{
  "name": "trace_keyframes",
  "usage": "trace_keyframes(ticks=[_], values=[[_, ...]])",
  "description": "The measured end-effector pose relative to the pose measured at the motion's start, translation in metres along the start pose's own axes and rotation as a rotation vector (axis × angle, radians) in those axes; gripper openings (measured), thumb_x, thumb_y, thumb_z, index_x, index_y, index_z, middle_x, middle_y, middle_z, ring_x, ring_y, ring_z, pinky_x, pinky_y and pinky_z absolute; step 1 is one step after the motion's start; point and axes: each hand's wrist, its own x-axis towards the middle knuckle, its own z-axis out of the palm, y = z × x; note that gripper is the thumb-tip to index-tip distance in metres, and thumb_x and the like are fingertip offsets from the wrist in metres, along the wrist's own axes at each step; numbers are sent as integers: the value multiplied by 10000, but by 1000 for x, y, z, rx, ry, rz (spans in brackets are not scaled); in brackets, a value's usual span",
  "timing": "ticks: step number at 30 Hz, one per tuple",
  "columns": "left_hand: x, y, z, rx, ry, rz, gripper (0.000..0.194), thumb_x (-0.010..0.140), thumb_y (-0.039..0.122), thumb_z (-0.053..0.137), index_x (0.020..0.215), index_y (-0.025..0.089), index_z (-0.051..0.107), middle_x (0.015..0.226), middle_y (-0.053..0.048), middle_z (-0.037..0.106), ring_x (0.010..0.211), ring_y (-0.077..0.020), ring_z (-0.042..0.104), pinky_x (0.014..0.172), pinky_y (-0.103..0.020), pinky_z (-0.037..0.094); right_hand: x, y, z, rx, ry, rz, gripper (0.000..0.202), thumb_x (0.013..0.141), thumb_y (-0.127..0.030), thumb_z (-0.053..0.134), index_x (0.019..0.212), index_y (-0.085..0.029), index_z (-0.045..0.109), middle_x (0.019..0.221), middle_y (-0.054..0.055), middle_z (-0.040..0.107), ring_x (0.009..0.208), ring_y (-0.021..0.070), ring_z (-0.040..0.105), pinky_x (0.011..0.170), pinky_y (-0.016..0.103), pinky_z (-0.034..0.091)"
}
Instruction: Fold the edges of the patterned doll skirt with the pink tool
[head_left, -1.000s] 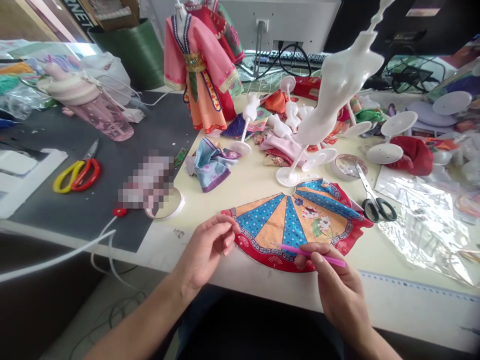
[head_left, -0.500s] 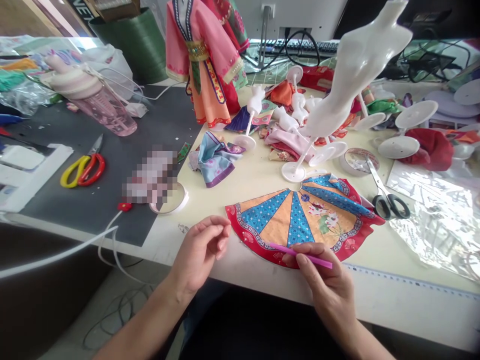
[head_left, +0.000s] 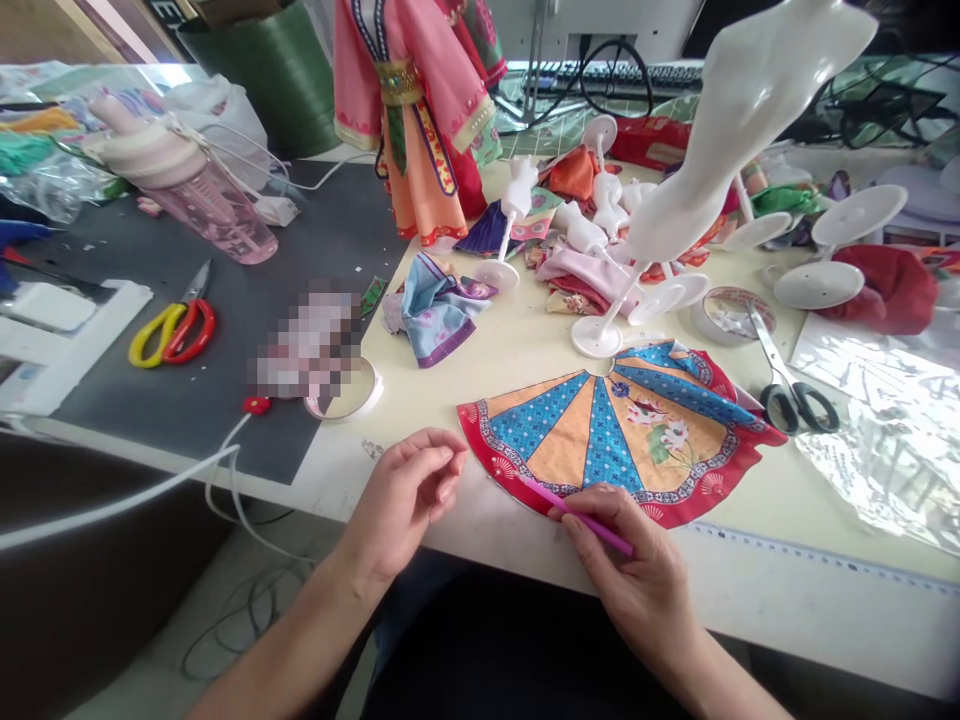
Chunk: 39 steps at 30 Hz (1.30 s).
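Pink pen-like tool (head_left: 616, 542), pinched in the right hand (head_left: 637, 567), has been shifted leftward over the front of the skirt piece (head_left: 555, 445), laid on the table (head_left: 412, 395). Left hand (head_left: 397, 500) is curled left of the skirt piece; its grip cannot be told. Positioning appears underway; steadiness is called for.

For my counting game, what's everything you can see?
Patterned cloth: one, multicoloured, front
Pen-like tool: one, pink, front
Black-handled scissors: one, black, right
Other scissors: one, red-yellow, left
Drink bottle: one, pink, left
Round container: one, green, back
Large mannequin: one, white, behind cloth
Small mannequins: several, white, middle
Belted robe: one, pink-orange, back
Crumpled cloths: several, mixed, middle
Tape roll: one, whitish, right
Left hand: one, bare, front
Right hand: one, bare, holding tool
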Motion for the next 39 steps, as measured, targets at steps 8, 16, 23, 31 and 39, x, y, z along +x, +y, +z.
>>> trace_keyframes(ticks=[8, 16, 23, 31, 39], values=[[-6, -3, -4, 405, -61, 4, 146, 826, 234, 505, 850, 169, 634, 577, 42, 393, 454, -44, 284, 422, -173, 178, 3, -3, 0, -35, -21, -109, 114, 831, -106, 552, 880, -204, 585, 737, 22, 629, 691, 160, 574, 605, 315, 485], [-13, -5, -1, 765, -69, 125, 240, 878, 266, 431, 914, 172, 649, 580, 27, 394, 516, -89, 321, 482, -212, 258, 2, -2, 0, -30, -35, -132, 137, 828, -76, 550, 895, -194, 573, 749, 12, 621, 706, 143, 541, 640, 304, 458], [-12, -10, 0, 942, -114, 220, 297, 874, 170, 395, 1032, 187, 646, 616, 33, 479, 566, -99, 410, 537, -209, 346, 0, 0, 0, -61, -47, -139, 143, 819, -71, 550, 888, -195, 567, 744, 5, 616, 686, 140, 540, 665, 317, 455], [-13, -13, 4, 1118, -138, 413, 374, 836, 70, 375, 1084, 160, 640, 793, -15, 641, 750, -122, 588, 708, -233, 471, 0, 1, 0, -67, -36, -164, 166, 811, -56, 547, 896, -198, 568, 747, 9, 621, 689, 144, 546, 674, 328, 457], [-14, -29, 3, 1389, -185, 688, 487, 799, 51, 354, 1246, 103, 537, 903, -88, 670, 779, -191, 637, 686, -335, 539, 0, 1, 0, -82, -20, -175, 147, 813, -68, 550, 881, -197, 572, 725, 2, 621, 690, 146, 567, 695, 335, 458]])
